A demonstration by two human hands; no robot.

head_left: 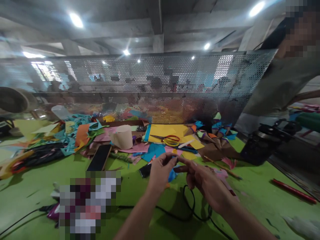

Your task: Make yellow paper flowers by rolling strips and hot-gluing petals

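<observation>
My left hand (160,171) is closed in a pinch, thumb against fingertips, over a small dark-bluish piece too small to name. My right hand (205,183) has its index finger stretched to that pinch, its fingers apart and nothing visible in them. Just below and behind my fingertips lie a blue paper scrap (172,175) and a dark, shiny flat object (145,170). Beyond them, scissors (171,140) with red and yellow handles rest on yellow paper sheets (167,129).
A phone (100,157) and a beige paper roll (122,137) sit left of centre. Colourful paper scraps (75,133) pile at left. A black cable (172,218) crosses the green table. At right are a red pen (293,191), a black bottle (260,143) and a person (282,80).
</observation>
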